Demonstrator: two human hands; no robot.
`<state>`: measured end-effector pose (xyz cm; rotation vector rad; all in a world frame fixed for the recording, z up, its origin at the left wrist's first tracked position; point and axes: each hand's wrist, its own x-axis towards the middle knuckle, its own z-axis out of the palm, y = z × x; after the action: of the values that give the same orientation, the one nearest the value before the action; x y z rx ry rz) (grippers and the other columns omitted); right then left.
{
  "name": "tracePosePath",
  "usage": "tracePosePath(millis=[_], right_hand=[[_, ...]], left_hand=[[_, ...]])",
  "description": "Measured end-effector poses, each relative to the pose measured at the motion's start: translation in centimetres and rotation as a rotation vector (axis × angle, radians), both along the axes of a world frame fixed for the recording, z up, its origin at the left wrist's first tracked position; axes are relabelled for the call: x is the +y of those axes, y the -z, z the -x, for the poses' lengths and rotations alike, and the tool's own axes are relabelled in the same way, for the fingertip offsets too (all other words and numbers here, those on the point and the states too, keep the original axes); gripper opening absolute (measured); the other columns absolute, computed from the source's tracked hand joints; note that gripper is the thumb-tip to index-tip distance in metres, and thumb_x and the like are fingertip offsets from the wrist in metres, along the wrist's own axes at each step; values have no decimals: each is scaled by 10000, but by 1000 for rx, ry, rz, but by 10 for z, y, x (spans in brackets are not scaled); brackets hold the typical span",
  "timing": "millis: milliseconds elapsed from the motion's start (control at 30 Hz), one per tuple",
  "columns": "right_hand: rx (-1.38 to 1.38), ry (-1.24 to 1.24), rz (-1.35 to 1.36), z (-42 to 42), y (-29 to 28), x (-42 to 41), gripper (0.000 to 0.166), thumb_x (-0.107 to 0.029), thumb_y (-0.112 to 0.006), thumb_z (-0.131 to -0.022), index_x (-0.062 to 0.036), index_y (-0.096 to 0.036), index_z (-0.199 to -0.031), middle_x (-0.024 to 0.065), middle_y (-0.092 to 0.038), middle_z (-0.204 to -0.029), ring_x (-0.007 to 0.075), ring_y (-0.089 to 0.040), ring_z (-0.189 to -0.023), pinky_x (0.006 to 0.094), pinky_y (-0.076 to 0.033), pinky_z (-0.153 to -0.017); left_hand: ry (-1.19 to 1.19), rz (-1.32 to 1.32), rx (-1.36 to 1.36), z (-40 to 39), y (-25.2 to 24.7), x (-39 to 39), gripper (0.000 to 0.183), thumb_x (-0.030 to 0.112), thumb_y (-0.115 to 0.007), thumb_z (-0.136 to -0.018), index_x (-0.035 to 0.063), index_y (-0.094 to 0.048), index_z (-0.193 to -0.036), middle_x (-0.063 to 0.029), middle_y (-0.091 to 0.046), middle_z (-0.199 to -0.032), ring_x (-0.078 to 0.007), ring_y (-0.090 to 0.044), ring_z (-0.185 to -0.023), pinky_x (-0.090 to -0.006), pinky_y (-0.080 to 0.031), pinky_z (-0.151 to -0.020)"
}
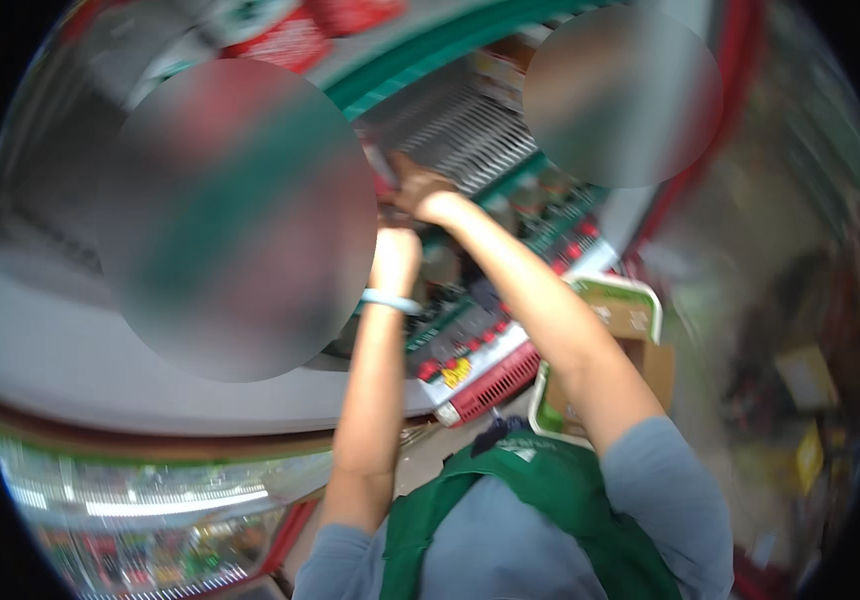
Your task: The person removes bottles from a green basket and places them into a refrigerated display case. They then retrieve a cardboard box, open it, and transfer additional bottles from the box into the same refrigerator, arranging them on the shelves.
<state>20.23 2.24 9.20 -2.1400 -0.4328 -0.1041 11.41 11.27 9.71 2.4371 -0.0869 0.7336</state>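
Both arms reach forward to a shelf in a store display unit. My right hand (421,187) is at the near side of a grey slatted shelf (467,131), fingers pointing left. Just below it is my left hand (398,238), partly covered by a large blurred oval; a pale blue band (391,301) circles that wrist. Something red and white (379,166) shows by the right fingers, too smeared to name. Whether either hand grips it, I cannot tell. Green trim (400,52) edges the shelf above.
Bottles with red caps (475,343) line the bottom shelf beside a yellow tag (456,373), above a red vented base (497,382). Close to my right arm is a green-and-white framed carrier (656,307) holding cardboard boxes (629,319). Lit stocked shelves (152,502) stand lower left.
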Motion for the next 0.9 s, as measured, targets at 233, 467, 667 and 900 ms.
tracePosePath(millis=[233, 467, 667, 900], right_hand=[[-757, 427, -437, 116, 53, -39, 381, -123, -601, -776, 6, -542, -1130, 171, -546, -1154, 327, -533, -1032, 385, -451, -883], [-193, 566, -299, 251, 206, -106, 324, -89, -582, -773, -11, -576, -1088, 144, -572, -1121, 316, -560, -997, 374, -461, -852], [271, 883, -112, 291, 320, -168, 341, -49, -512, -806, -42, -550, -1145, 142, -553, -1183, 331, -537, -1068, 380, -440, -915], [585, 855, 104, 275, 450, -224, 418, -51, -513, -804, 20, -458, -1212, 227, -491, -1250, 396, -541, -1057, 447, -460, -860]], left_hand=[[263, 8, -197, 48, 47, -28, 356, 55, -534, -887, -64, -473, -1216, -169, -540, -1170, -253, -532, -1069, -342, -406, -935], [652, 141, 276, 152, 151, -101, 324, -23, -545, -806, -49, -520, -1127, -168, -544, -1052, -283, -535, -951, -365, -431, -851], [694, 168, 802, 164, 274, -174, 347, 67, -498, -865, -55, -491, -1190, -228, -532, -1110, -370, -540, -1016, -408, -435, -875], [390, 337, 1392, 136, 409, -244, 422, 116, -474, -893, -102, -452, -1254, -225, -548, -1202, -249, -543, -1089, -321, -410, -933]])
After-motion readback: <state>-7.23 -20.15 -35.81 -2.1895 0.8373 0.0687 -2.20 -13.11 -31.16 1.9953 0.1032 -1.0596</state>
